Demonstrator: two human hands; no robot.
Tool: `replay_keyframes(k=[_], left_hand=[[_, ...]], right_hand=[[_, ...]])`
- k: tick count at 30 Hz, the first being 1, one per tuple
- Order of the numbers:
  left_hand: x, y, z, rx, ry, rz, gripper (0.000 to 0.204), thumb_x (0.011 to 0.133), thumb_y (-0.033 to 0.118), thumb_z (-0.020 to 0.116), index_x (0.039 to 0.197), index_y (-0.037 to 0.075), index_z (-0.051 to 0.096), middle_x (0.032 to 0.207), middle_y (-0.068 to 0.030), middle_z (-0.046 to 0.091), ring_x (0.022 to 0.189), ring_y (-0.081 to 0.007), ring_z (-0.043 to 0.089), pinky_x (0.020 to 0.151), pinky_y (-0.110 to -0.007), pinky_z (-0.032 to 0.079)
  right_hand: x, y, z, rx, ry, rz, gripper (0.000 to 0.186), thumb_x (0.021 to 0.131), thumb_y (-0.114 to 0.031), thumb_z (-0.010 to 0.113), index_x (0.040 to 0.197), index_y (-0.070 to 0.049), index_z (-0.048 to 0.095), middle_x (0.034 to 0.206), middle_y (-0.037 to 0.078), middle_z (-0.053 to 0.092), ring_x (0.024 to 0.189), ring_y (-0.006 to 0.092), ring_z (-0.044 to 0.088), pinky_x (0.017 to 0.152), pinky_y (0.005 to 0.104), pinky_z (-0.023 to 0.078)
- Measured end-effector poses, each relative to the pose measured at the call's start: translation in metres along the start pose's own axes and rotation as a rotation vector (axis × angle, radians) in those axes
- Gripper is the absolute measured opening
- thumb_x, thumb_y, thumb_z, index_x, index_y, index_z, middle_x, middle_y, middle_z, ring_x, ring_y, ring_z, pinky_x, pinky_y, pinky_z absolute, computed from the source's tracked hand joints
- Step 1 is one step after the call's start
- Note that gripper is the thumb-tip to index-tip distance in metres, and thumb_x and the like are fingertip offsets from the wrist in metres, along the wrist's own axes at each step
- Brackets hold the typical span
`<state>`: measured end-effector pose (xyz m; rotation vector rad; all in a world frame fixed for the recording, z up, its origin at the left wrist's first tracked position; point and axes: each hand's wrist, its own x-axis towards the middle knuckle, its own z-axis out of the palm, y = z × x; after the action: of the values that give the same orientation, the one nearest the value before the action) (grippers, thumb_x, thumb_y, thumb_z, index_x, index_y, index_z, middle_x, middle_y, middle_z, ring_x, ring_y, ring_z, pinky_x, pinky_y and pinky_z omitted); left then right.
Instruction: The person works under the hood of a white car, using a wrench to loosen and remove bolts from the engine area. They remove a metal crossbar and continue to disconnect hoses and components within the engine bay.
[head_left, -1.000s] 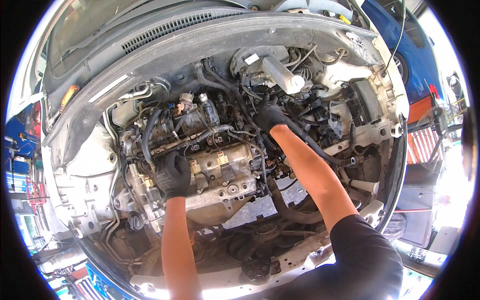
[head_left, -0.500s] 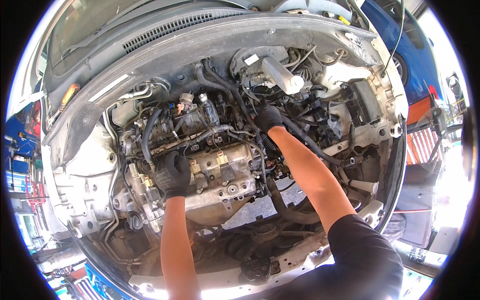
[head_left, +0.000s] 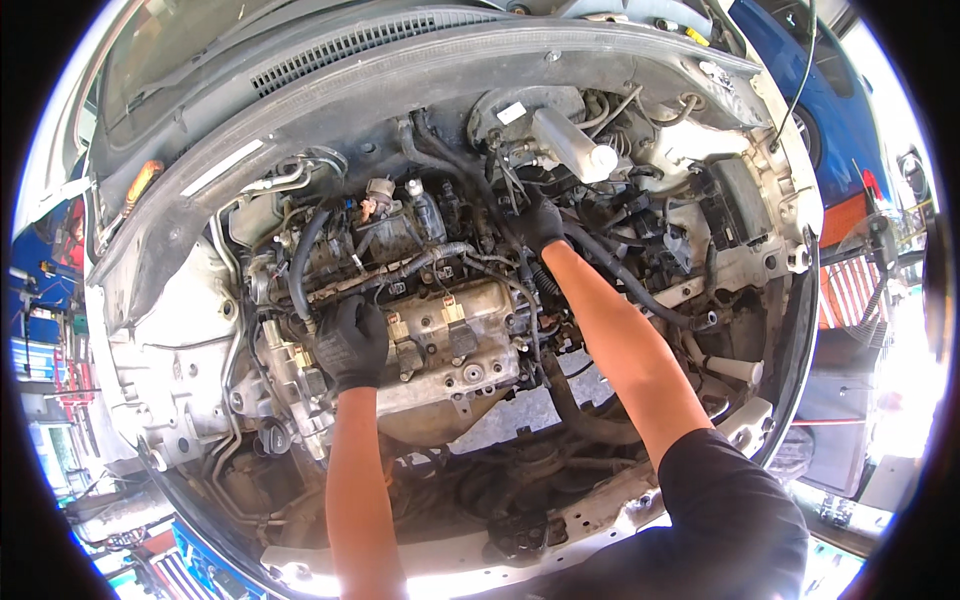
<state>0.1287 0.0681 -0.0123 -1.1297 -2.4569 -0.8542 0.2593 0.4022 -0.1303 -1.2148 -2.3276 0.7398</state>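
An engine with a worn metal valve cover (head_left: 480,318) fills the middle of the opened engine bay. My left hand (head_left: 352,345), in a dark glove, rests curled at the cover's left part, beside an ignition coil (head_left: 406,352) and the lower end of a black hose (head_left: 300,262). Its fingers are closed; what lies in them is hidden. Farther back, my right hand (head_left: 540,224), also gloved, reaches among dark hoses and wires below the white plastic reservoir (head_left: 575,147). The fingers look closed, but what they grip cannot be made out.
An orange-handled screwdriver (head_left: 143,182) lies on the bay's left edge. A black box (head_left: 738,203) sits at the right, near a loose hose end (head_left: 703,321). The front crossmember (head_left: 440,565) runs along the near side. Beyond the right fender stands a blue car (head_left: 840,120).
My right hand has shifted slightly up and back among the hoses. The left hand stays by the valve cover, turned a little. The whole view has moved slightly.
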Motion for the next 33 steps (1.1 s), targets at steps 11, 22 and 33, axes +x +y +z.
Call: replay_keyframes(k=[11,22,33], left_hand=[[0.000,0.001,-0.008,0.042,-0.042,-0.047,0.017,0.081,0.021,0.057,0.089,0.009,0.066,0.082,-0.0152,0.066,0.075,-0.0366,0.063,0.067,-0.044,0.050],[-0.001,-0.003,-0.004,0.029,-0.044,-0.034,0.015,0.080,0.020,0.059,0.088,0.009,0.065,0.080,-0.0137,0.066,0.072,-0.0350,0.063,0.067,-0.042,0.051],[-0.005,-0.009,-0.002,0.035,-0.031,-0.026,0.015,0.080,0.018,0.059,0.089,0.007,0.066,0.082,-0.0142,0.067,0.075,-0.0348,0.064,0.068,-0.042,0.051]], right_hand=[[-0.005,-0.017,-0.016,0.057,-0.042,0.018,0.052,0.067,-0.019,0.069,0.117,-0.008,0.057,0.089,0.019,0.067,0.087,0.0404,0.063,0.076,0.0480,0.050],[0.001,-0.009,-0.013,0.102,-0.064,0.039,0.056,0.070,-0.032,0.071,0.117,-0.007,0.054,0.099,0.024,0.065,0.097,0.0430,0.060,0.082,0.0486,0.048],[0.001,-0.012,-0.020,0.022,-0.074,0.025,0.042,0.062,-0.019,0.071,0.100,-0.008,0.056,0.085,0.019,0.066,0.085,0.0398,0.063,0.072,0.0474,0.050]])
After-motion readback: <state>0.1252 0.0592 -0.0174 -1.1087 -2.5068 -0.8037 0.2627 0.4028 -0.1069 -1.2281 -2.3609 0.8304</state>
